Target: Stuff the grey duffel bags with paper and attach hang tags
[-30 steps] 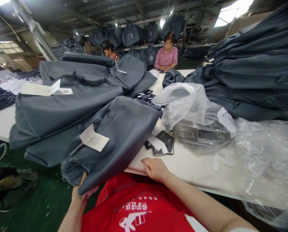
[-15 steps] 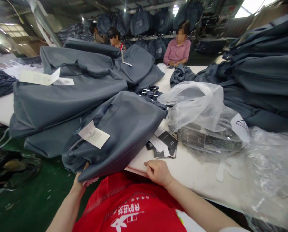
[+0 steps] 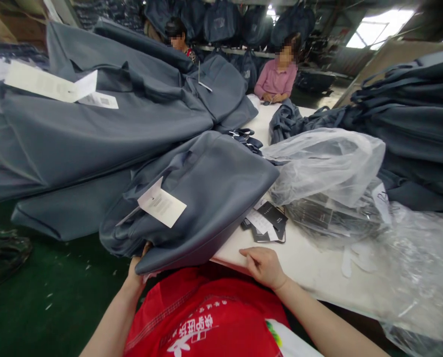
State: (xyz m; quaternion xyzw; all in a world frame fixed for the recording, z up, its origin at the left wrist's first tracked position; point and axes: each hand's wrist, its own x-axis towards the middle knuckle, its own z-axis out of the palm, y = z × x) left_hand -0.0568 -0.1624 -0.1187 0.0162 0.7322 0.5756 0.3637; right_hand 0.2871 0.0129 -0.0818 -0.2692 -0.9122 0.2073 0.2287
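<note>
Gripping a blue-grey bag (image 3: pixel 221 186), the left hand (image 3: pixel 135 268) sits apart from the curled right hand (image 3: pixel 266 267).

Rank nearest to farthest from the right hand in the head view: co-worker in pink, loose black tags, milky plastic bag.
1. Loose black tags, just beyond the right hand.
2. Milky plastic bag, farther right.
3. Co-worker in pink, far back.

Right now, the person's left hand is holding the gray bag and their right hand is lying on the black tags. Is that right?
Not quite: the right hand is at the near edge of the white table, apart from the black tags. The head view shows it. The left hand is indeed holding the gray bag.
</note>
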